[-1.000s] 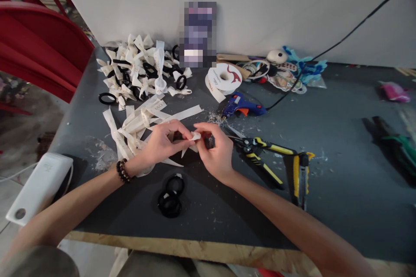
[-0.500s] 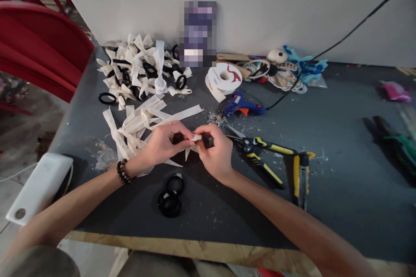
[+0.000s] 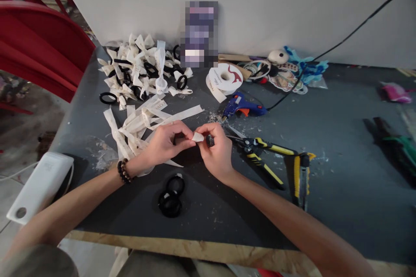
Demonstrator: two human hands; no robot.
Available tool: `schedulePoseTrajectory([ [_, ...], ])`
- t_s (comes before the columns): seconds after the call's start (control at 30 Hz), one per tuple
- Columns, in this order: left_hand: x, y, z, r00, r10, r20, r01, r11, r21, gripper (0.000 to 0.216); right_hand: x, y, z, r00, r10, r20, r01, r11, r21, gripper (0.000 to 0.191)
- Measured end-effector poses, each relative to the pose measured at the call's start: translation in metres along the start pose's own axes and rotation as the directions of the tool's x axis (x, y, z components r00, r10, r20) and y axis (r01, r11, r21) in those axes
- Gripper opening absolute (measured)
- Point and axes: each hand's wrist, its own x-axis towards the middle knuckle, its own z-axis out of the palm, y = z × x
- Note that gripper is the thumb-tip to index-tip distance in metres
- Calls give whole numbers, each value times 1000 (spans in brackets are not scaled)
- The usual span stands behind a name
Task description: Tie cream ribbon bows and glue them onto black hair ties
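Between my two hands is a small folded piece of cream ribbon point(image 3: 198, 137). My left hand point(image 3: 170, 142) pinches its left side with thumb and forefinger. My right hand point(image 3: 216, 151) grips its other side, fingers curled; something dark shows inside the curl, too hidden to name. Loose cut ribbon strips point(image 3: 130, 127) lie beneath and left of my left hand. Closer to the table's front edge rest several black hair ties point(image 3: 170, 204), some with a whitish spot. Scissors with black and yellow handles point(image 3: 264, 162) lie just right of my right hand.
A heap of ribbon bows on black hair ties point(image 3: 133, 67) sits at the back left. Behind my hands are a ribbon spool point(image 3: 224, 78) and a blue glue gun point(image 3: 243, 104) with its cord. A yellow utility knife point(image 3: 302, 179) and white power bank point(image 3: 40, 186) lie at the sides.
The ribbon piece between my fingertips has turned and shows a broader, flatter face. A ribbon tail that hung below my hands is no longer visible. Both hands stay almost in place.
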Motion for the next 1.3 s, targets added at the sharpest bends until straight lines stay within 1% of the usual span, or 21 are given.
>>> schedulePoseTrajectory([
  [0.13,-2,-7,0,998,50,-31,-50,999,-4,18,3,-6,-3,997,-73,16,73,995,-60,15],
  [0.2,-2,-8,-1,998,56,-35,-56,998,11,18,4,-7,-4,998,-67,20,68,996,-56,16],
  [0.27,-2,-7,-1,998,53,-39,-53,999,7,19,3,-7,-4,999,-48,4,48,998,-38,11],
  [0.37,-3,-5,0,998,11,-69,-14,999,-31,20,2,-5,-4,1000,-19,-20,19,1000,1,6],
  [0.47,-3,-4,1,996,-38,-78,35,999,-40,18,2,-4,-3,1000,-1,-13,1,999,33,5],
  [0.63,-3,-2,3,992,-122,-35,120,991,-66,20,4,-5,-3,999,31,41,-33,999,43,6],
  [0.73,-3,-1,3,984,-178,-23,175,979,-102,23,5,-6,-4,998,48,41,-50,998,35,7],
  [0.8,-3,0,3,981,-191,-11,189,977,-103,24,6,-6,-5,999,31,29,-31,999,11,10],
  [0.93,-2,2,1,989,-146,10,146,988,-50,22,7,-7,-5,1000,-17,-4,17,999,-46,15],
  [1.03,-1,4,0,995,-99,9,99,995,12,20,7,-6,-5,998,-37,-50,36,999,-25,15],
  [1.17,-1,5,0,997,-76,-23,78,991,105,17,7,-3,-3,992,-58,-113,56,998,-22,14],
  [1.3,-1,6,0,996,-73,-49,79,985,152,20,7,-3,-2,996,-30,-88,27,999,-33,11],
])
